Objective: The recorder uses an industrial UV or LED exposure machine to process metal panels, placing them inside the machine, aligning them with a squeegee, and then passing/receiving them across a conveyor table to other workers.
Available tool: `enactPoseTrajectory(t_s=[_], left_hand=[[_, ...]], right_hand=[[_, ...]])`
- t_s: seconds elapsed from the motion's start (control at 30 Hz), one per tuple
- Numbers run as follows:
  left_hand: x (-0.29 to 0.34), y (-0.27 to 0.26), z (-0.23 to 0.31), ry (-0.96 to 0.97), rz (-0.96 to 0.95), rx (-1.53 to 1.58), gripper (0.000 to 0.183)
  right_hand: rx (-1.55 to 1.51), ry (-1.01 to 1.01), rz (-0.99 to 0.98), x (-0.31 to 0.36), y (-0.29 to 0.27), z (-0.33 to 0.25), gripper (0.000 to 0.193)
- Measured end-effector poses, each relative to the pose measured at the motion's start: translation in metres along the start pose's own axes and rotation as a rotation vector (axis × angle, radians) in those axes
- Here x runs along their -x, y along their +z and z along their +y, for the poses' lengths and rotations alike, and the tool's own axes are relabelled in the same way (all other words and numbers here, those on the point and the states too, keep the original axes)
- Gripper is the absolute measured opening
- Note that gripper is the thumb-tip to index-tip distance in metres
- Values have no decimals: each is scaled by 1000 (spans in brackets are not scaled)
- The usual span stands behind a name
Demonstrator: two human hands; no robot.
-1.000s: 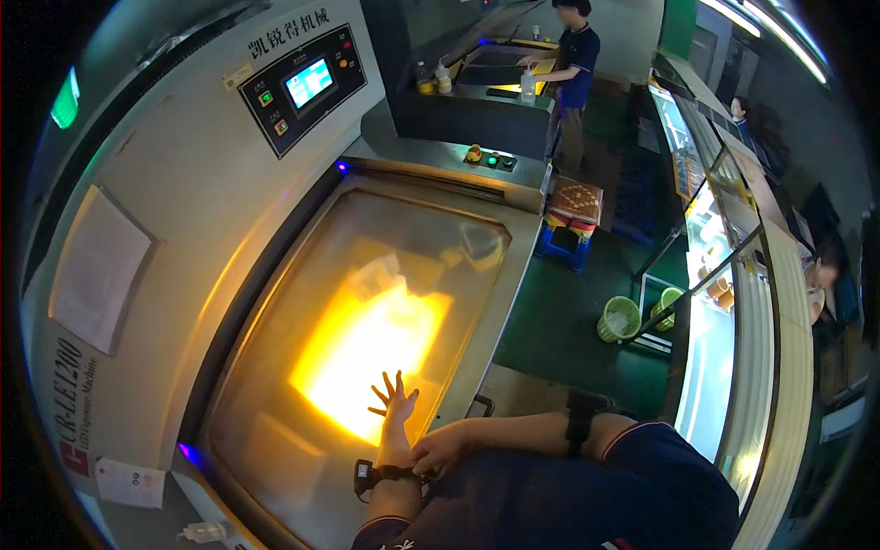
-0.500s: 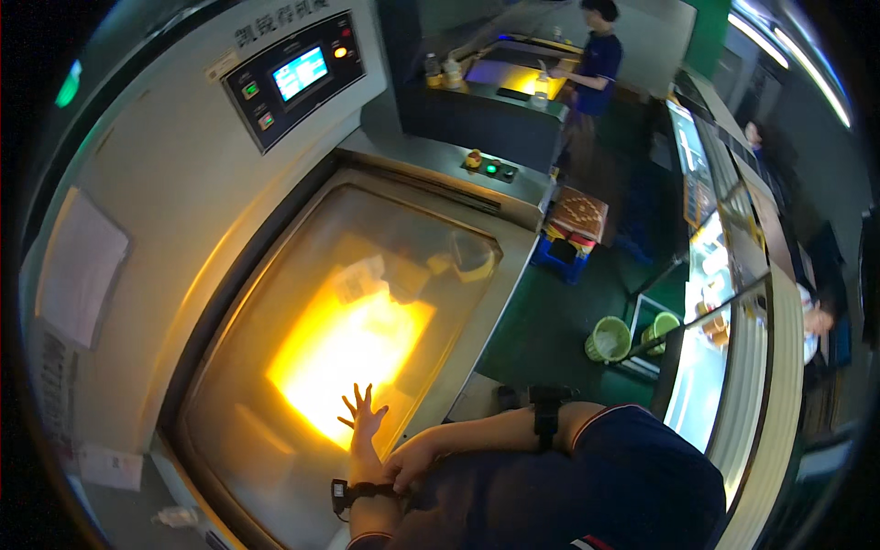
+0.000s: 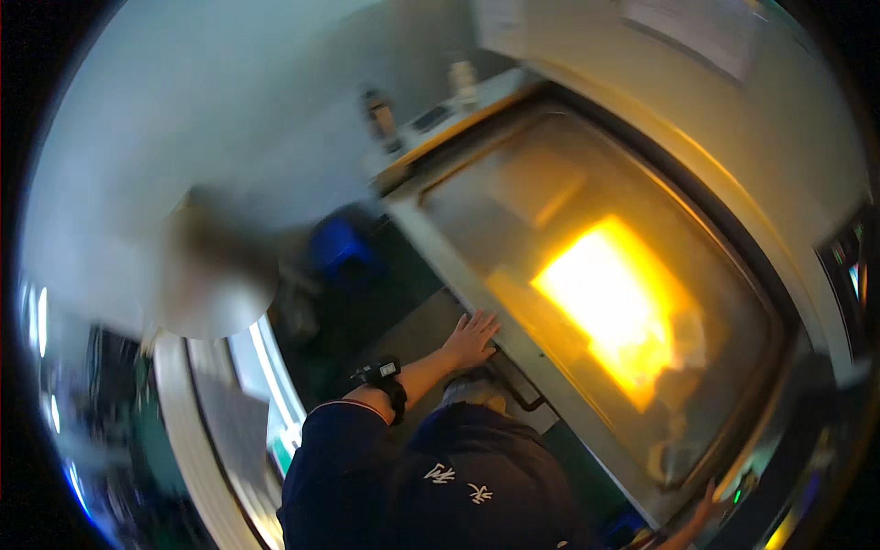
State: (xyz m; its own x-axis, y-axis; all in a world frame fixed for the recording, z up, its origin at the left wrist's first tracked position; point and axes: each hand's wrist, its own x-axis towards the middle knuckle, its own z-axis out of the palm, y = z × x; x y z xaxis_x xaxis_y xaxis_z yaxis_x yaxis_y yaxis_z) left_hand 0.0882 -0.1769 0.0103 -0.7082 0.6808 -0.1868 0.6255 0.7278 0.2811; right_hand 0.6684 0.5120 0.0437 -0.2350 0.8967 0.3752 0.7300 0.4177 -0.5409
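My left hand [image 3: 472,341] lies on the near edge of a large machine, palm down, fingers spread and holding nothing. A black device is strapped round my left forearm [image 3: 380,379]. My right hand [image 3: 704,513] is at the machine's lower right corner, partly blurred, its fingers seemingly stretched out and nothing visible in them. Beyond my left hand is the machine's glass top [image 3: 500,197], set in a metal frame. Under the glass glows a bright yellow rectangle [image 3: 610,298], with dim shapes along its right side. A metal handle [image 3: 520,385] sits below the edge, beside my left hand.
A dark bottle [image 3: 380,119] and a white bottle [image 3: 464,84] stand on the ledge at the machine's far left. A blue stool [image 3: 341,246] is on the floor. To the left, a blurred person [image 3: 215,266] is near a lit bench [image 3: 252,367]. A control panel [image 3: 848,275] is at far right.
My view has swung left. My left hand has gone from over the lit glass to the machine's edge. My right hand has left my left wrist and moved out to the right.
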Motion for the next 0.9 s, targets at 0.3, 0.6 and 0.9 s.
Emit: enactPoseTrajectory(t_s=[0.3,0.6,0.9], left_hand=[[378,230,25,-756,-337,702,52],[373,266,16,-627,-693,490,40],[129,61,-25,-617,-88,668,35]], right_hand=[[189,-149,-153,6,76,-201,71],[149,-294,-210,-6,113,-254,69],[277,-383,-294,75,84,-266,68]])
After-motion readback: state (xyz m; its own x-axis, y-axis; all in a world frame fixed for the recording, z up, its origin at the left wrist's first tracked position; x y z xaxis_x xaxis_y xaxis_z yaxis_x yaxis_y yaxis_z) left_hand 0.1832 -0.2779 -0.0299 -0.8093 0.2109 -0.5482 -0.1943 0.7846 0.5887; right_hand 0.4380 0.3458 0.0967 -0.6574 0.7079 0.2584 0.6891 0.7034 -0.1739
